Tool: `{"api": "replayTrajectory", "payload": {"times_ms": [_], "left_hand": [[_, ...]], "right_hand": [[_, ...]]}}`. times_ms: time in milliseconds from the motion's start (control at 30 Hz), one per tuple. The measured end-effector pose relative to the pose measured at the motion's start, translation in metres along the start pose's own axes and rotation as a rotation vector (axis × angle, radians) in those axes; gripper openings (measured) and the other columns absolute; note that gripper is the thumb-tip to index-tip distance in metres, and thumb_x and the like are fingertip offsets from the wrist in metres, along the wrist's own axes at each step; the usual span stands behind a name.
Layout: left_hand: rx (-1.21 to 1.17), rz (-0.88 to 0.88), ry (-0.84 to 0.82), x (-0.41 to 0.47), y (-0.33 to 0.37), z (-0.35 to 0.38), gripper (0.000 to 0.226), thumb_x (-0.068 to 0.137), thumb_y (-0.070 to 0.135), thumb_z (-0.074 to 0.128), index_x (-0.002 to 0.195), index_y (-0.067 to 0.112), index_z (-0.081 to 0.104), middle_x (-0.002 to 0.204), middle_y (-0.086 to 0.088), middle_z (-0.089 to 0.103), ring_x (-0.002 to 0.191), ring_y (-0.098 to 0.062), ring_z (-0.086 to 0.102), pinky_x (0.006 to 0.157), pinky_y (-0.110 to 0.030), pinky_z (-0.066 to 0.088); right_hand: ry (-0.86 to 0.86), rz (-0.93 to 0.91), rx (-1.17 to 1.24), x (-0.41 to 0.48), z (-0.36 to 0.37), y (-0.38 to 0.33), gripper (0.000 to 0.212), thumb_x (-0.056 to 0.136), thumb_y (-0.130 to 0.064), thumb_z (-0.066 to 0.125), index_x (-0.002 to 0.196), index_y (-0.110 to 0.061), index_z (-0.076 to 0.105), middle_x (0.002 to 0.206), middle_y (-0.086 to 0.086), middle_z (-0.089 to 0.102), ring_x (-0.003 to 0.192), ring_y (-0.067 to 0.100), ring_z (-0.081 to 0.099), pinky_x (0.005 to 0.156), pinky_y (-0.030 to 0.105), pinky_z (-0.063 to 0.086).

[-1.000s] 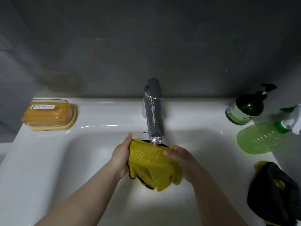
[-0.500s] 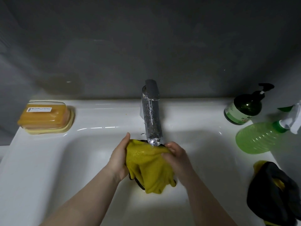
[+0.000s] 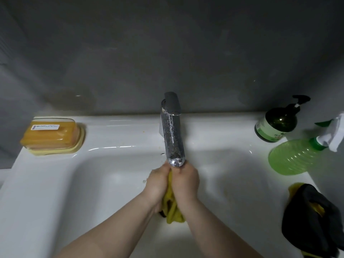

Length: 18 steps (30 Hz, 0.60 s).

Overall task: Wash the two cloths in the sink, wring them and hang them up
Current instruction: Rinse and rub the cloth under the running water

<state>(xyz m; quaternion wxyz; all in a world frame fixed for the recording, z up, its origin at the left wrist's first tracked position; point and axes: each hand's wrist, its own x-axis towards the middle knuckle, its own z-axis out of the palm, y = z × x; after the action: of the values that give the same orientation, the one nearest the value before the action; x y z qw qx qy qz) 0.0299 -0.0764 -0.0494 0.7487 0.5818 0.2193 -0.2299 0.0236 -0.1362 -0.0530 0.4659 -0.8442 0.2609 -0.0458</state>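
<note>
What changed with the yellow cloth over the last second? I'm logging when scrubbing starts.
Both hands closed together: the left hand and right hand now bunch the yellow cloth between them under the faucet; earlier it was spread open. The dark cloth on the sink rim stayed put.

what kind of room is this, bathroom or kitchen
Most likely a bathroom or washroom. A white basin sink with a chrome tap stands against a grey wall, with a lidded soap dish on its rim and a pump bottle beside it.
</note>
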Motion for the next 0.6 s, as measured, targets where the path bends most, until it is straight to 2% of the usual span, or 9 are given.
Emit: {"api": "replayTrajectory", "payload": {"times_ms": [67,167,267,300,367,433,467,567,600], "left_hand": [[0.017,-0.026,-0.027,-0.001,0.002,0.002,0.041,0.087,0.021,0.054,0.047,0.013,0.057,0.037,0.003,0.058,0.033,-0.005,0.054,0.035,-0.011,0.041],[0.009,-0.040,-0.020,0.006,0.002,-0.002,0.039,0.090,0.016,0.047,0.051,0.014,0.051,0.041,0.001,0.053,0.037,-0.011,0.050,0.043,-0.019,0.040],[0.015,-0.092,-0.080,0.001,-0.002,0.000,0.031,0.087,0.026,0.056,0.061,0.009,0.060,0.045,-0.003,0.063,0.044,-0.012,0.061,0.047,-0.019,0.047],[0.017,-0.117,-0.102,-0.002,-0.002,0.001,0.031,0.084,0.031,0.059,0.064,0.008,0.063,0.048,-0.003,0.066,0.046,-0.013,0.064,0.050,-0.021,0.050],[0.010,-0.124,-0.105,0.000,-0.003,-0.001,0.032,0.085,0.025,0.058,0.057,0.009,0.061,0.046,-0.003,0.063,0.041,-0.011,0.060,0.047,-0.019,0.048],[0.002,-0.121,-0.127,0.003,-0.001,-0.005,0.039,0.087,0.011,0.050,0.048,0.013,0.055,0.047,-0.005,0.055,0.036,-0.009,0.053,0.041,-0.014,0.043],[-0.002,-0.140,-0.160,0.002,-0.001,-0.007,0.039,0.087,0.011,0.050,0.050,0.013,0.057,0.050,-0.006,0.056,0.039,-0.010,0.055,0.043,-0.015,0.045],[-0.008,-0.181,-0.330,-0.002,-0.002,-0.015,0.019,0.081,0.024,0.063,0.073,0.009,0.070,0.070,-0.010,0.072,0.064,-0.020,0.069,0.062,-0.028,0.056],[0.026,-0.162,-0.396,-0.003,0.000,-0.021,0.013,0.076,0.022,0.069,0.079,0.010,0.071,0.076,-0.010,0.074,0.070,-0.021,0.070,0.066,-0.029,0.058]], "right_hand": [[0.035,0.042,0.023,0.007,-0.005,0.001,0.022,0.088,-0.024,0.049,0.076,-0.013,0.064,0.087,0.019,0.069,0.081,0.033,0.061,0.064,0.033,0.041],[-0.031,-0.135,-0.087,-0.014,0.004,0.004,0.044,0.084,-0.039,0.035,0.079,-0.006,0.064,0.083,0.022,0.068,0.080,0.037,0.061,0.064,0.035,0.042],[0.031,0.034,-0.055,0.003,-0.006,0.008,0.043,0.089,-0.037,0.031,0.083,-0.008,0.063,0.092,0.019,0.068,0.088,0.035,0.060,0.068,0.034,0.040],[0.051,0.064,-0.040,0.008,-0.009,0.010,0.041,0.091,-0.034,0.032,0.078,-0.011,0.063,0.092,0.018,0.068,0.086,0.034,0.059,0.068,0.034,0.040],[0.031,-0.054,-0.031,-0.001,-0.008,0.010,0.040,0.083,-0.040,0.032,0.057,-0.017,0.052,0.079,0.020,0.067,0.070,0.030,0.055,0.063,0.034,0.040],[-0.023,-0.178,-0.029,-0.018,0.000,0.011,0.045,0.074,-0.048,0.030,0.055,-0.010,0.044,0.065,0.022,0.063,0.059,0.033,0.053,0.055,0.034,0.037],[-0.030,-0.180,-0.029,-0.019,0.000,0.013,0.045,0.073,-0.048,0.032,0.057,-0.008,0.045,0.065,0.023,0.063,0.062,0.035,0.055,0.054,0.033,0.034],[0.027,0.020,-0.057,0.015,-0.017,0.029,0.042,0.090,-0.032,0.037,0.052,-0.015,0.040,0.083,0.027,0.064,0.082,0.037,0.058,0.062,0.029,0.026],[0.062,0.080,-0.043,0.027,-0.026,0.036,0.041,0.093,-0.025,0.037,0.055,-0.011,0.040,0.081,0.027,0.062,0.082,0.036,0.055,0.062,0.029,0.024]]}}
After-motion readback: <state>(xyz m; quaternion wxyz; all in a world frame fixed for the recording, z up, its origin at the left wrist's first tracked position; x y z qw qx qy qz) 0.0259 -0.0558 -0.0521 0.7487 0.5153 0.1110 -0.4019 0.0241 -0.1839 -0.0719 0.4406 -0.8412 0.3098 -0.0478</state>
